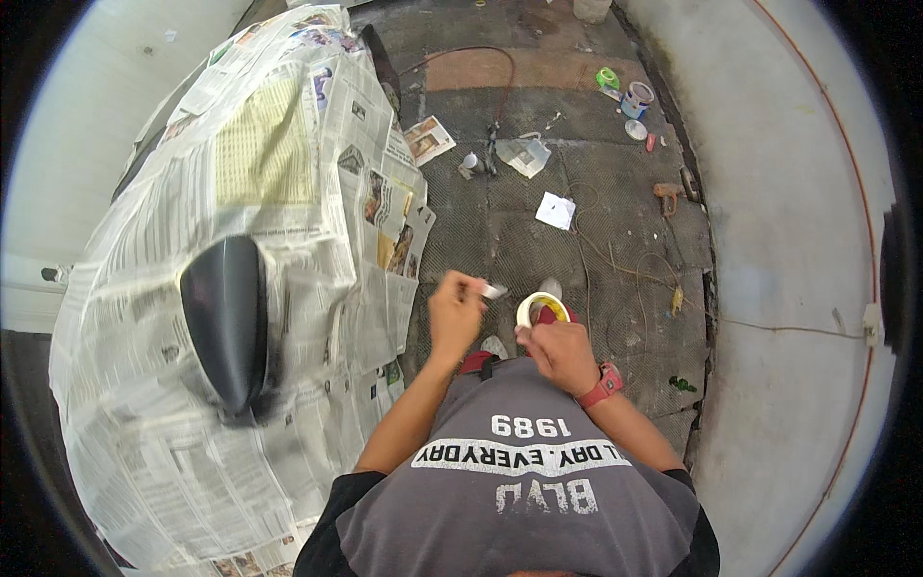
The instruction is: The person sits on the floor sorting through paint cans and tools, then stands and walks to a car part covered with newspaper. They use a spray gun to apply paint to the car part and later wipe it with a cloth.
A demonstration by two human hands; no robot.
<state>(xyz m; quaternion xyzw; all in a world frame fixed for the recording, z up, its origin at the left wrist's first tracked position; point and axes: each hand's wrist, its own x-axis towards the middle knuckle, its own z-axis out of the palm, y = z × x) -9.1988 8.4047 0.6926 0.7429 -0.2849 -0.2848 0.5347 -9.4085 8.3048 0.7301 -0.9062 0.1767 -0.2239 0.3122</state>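
In front of my body, my right hand (561,356) grips a roll of pale masking tape (526,310) by its near edge, with the yellowish inner ring showing. My left hand (455,315) is apart from it, thumb and fingers pinched on a short whitish strip of tape (494,290), slightly blurred. To my left is a car body covered with newspaper sheets (279,385). A black side mirror (226,322) sticks out through the paper.
A cord (625,273) runs over the dark floor to the right wall. A drill-like orange tool (666,194), a paint can (636,99), a spray gun (490,149), a white sheet (555,211) and loose newspaper (429,140) lie farther off.
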